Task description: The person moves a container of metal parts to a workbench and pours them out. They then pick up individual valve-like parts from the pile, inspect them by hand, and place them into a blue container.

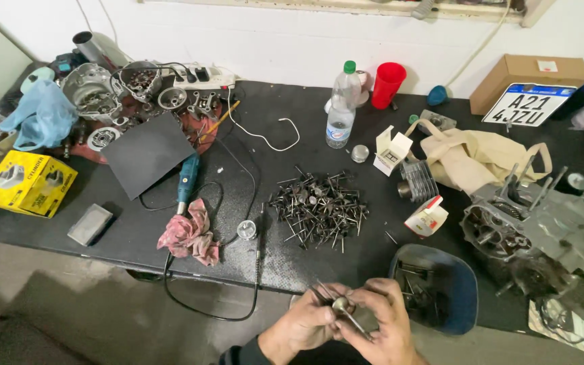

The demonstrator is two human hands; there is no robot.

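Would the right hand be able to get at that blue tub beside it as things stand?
Probably yes. The blue tub sits just right of the right hand with nothing between them, though both hands are busy holding a valve, so it would need freeing first.

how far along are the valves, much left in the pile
Done: several valves already lie in the blue tub. In hand: left hand and right hand hold one valve together. Left: a big pile of valves remains on the black table.

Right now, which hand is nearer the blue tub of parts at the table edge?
Right. The right hand is just beside the blue tub, at its left; the left hand is farther left, both pinching a valve.
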